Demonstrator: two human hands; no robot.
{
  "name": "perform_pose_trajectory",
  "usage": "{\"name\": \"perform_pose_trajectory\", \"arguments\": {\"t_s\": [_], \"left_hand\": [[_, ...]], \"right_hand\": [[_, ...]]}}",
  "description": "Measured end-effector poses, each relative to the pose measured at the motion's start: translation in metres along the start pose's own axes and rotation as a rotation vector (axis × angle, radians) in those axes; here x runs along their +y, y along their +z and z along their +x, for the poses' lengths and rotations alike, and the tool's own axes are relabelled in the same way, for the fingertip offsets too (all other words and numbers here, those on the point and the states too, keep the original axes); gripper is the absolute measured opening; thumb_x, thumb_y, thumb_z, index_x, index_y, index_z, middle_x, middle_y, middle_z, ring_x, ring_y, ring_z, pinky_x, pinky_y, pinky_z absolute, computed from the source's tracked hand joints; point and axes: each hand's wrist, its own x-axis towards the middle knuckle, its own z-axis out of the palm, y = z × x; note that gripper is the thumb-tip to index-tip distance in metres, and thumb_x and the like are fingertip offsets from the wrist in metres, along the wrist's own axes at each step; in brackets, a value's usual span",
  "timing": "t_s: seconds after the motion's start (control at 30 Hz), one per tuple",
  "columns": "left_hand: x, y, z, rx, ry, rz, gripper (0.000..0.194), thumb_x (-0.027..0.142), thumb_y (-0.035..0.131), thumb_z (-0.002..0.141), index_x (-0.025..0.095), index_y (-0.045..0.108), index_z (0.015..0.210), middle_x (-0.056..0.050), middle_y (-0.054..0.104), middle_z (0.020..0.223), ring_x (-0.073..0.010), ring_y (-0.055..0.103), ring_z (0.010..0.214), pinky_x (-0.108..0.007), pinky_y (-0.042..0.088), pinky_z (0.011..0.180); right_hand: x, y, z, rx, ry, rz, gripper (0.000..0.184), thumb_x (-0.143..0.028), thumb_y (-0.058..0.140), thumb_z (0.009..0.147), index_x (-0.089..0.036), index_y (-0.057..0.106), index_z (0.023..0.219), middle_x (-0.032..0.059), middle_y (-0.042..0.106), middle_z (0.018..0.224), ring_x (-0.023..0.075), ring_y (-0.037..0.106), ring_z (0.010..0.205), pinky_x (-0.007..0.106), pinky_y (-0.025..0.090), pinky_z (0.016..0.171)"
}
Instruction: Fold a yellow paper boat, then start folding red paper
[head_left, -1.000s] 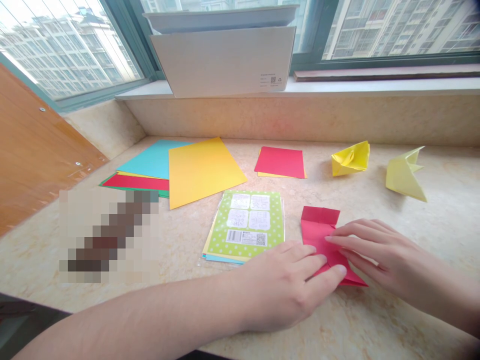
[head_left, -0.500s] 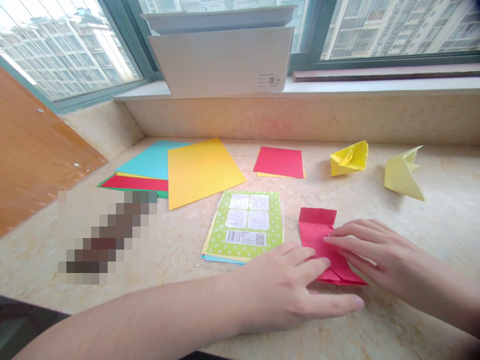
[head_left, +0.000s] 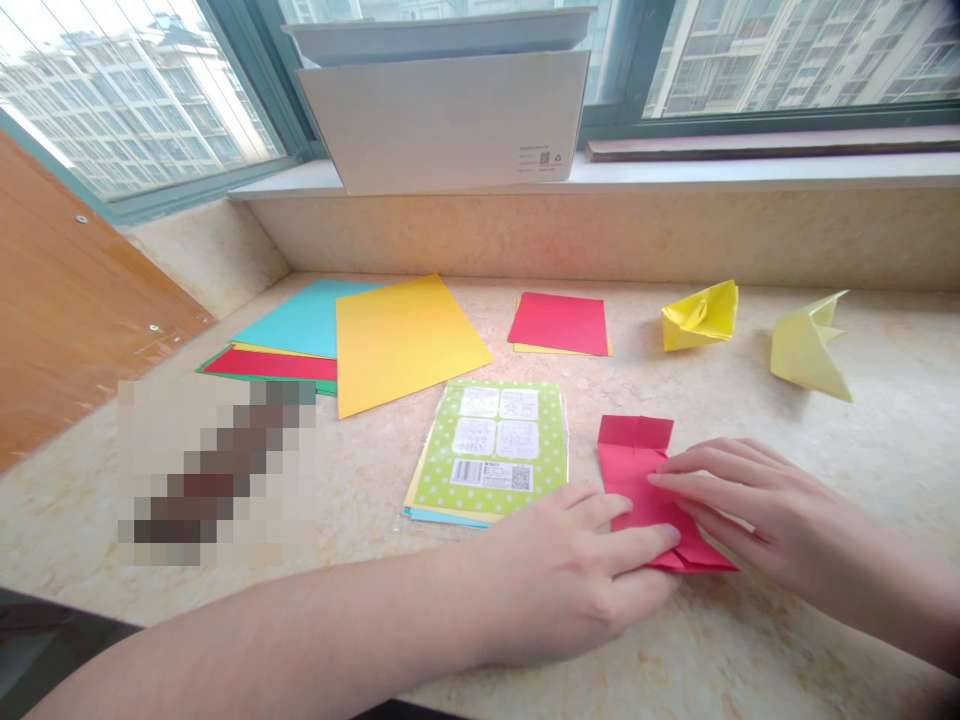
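Observation:
A folded red paper piece (head_left: 637,462) lies on the stone counter in front of me. My left hand (head_left: 574,575) rests on its near left corner, fingers stretched out and pressing the paper flat. Pressing down on the paper's right side is my right hand (head_left: 757,510), its fingers laid flat and close together. Neither hand lifts the paper off the counter.
A green dotted paper pack (head_left: 491,450) lies left of the red piece. Orange (head_left: 405,340), blue and red sheets are fanned at the back left. A small red square (head_left: 561,323) and two folded yellow shapes (head_left: 701,315) (head_left: 810,347) sit farther back. A white box (head_left: 450,120) stands on the sill.
My left thumb slid out along the near edge to the right, then drew back under the paper's corner. The right hand and the paper stayed in place.

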Motion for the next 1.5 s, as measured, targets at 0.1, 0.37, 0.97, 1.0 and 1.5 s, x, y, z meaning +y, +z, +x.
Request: {"name": "perform_pose_trajectory", "arguments": {"t_s": [0.1,0.37,0.97,1.0,1.5], "left_hand": [[0.0004,0.0001,-0.0008,-0.004,0.015,0.002,0.028,0.014,0.044,0.104,0.013,0.068,0.117,-0.009,0.063,0.135,-0.026,0.059,0.117,-0.04,0.049,0.101],[-0.0003,0.0,-0.0001,-0.002,0.019,0.007,0.028,0.015,0.045,0.104,0.012,0.068,0.118,-0.009,0.063,0.135,-0.0271,0.059,0.118,-0.041,0.049,0.1],[0.0028,0.0004,0.001,0.039,-0.03,-0.006,0.034,0.012,0.042,0.105,0.004,0.058,0.134,-0.015,0.067,0.128,-0.0234,0.062,0.12,-0.037,0.049,0.104],[0.003,0.0001,0.0011,0.038,-0.034,-0.012,0.035,0.012,0.042,0.105,0.003,0.057,0.135,-0.016,0.067,0.127,-0.0231,0.062,0.119,-0.036,0.05,0.104],[0.0049,-0.0017,0.0008,0.052,-0.118,-0.016,0.033,0.013,0.04,0.104,0.004,0.057,0.132,-0.019,0.055,0.146,-0.0236,0.066,0.111,-0.035,0.054,0.098]], "right_hand": [[-0.0002,0.0005,-0.0002,0.0,-0.007,-0.005,0.025,-0.026,0.055,0.101,-0.028,0.068,0.123,0.0048,0.074,0.112,0.0229,0.067,0.103,0.039,0.054,0.087],[0.0002,-0.0003,-0.0011,0.004,-0.011,-0.016,0.025,-0.026,0.055,0.101,-0.028,0.068,0.123,0.0048,0.074,0.112,0.0228,0.067,0.103,0.039,0.054,0.087],[0.0004,0.001,-0.0006,-0.008,-0.025,0.008,0.034,-0.013,0.058,0.095,-0.028,0.065,0.125,0.0036,0.074,0.113,0.0226,0.066,0.103,0.04,0.053,0.088],[0.0003,0.001,-0.0007,-0.003,-0.025,0.011,0.036,-0.012,0.058,0.094,-0.028,0.065,0.125,0.0034,0.074,0.112,0.0226,0.066,0.102,0.039,0.053,0.088],[-0.0038,-0.0022,0.0012,0.064,-0.006,0.046,0.037,-0.016,0.05,0.099,-0.029,0.06,0.133,0.0035,0.075,0.106,0.0213,0.069,0.095,0.038,0.055,0.082]]}}
